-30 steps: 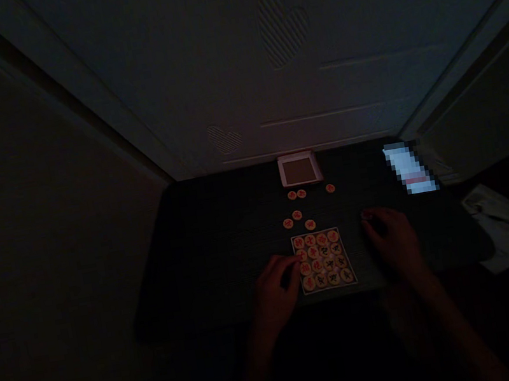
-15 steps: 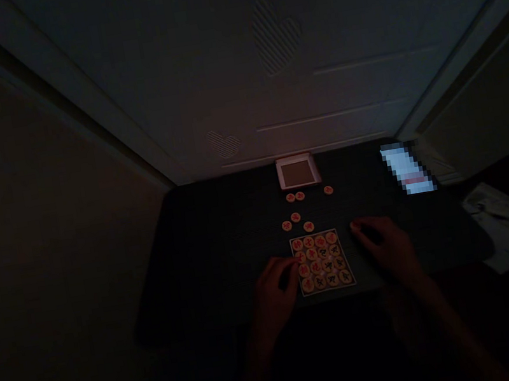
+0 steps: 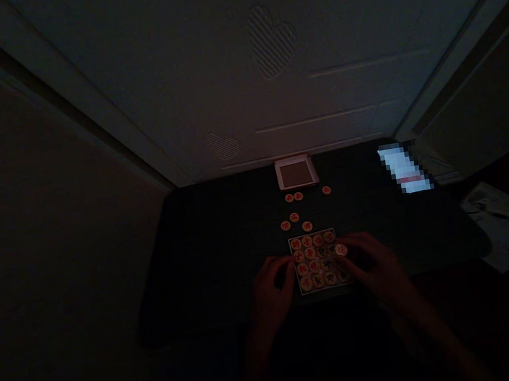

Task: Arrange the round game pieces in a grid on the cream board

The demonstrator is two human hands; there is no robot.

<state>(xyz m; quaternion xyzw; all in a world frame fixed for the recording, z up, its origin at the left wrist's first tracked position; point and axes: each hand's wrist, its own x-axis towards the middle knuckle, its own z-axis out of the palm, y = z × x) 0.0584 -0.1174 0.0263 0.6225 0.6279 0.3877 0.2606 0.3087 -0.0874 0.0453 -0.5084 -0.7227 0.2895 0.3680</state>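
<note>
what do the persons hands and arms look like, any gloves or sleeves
The left hand and right hand are bare, with no gloves. The left forearm and right forearm show no sleeve that I can make out, though they fade into shadow. The light is too dim to tell whether a ring or watch is worn.

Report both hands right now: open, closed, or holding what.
Left hand: can't tell if open or closed in this dim light; nothing visible in it.
Right hand: closed, apparently holding a xiangqi piece.
</note>
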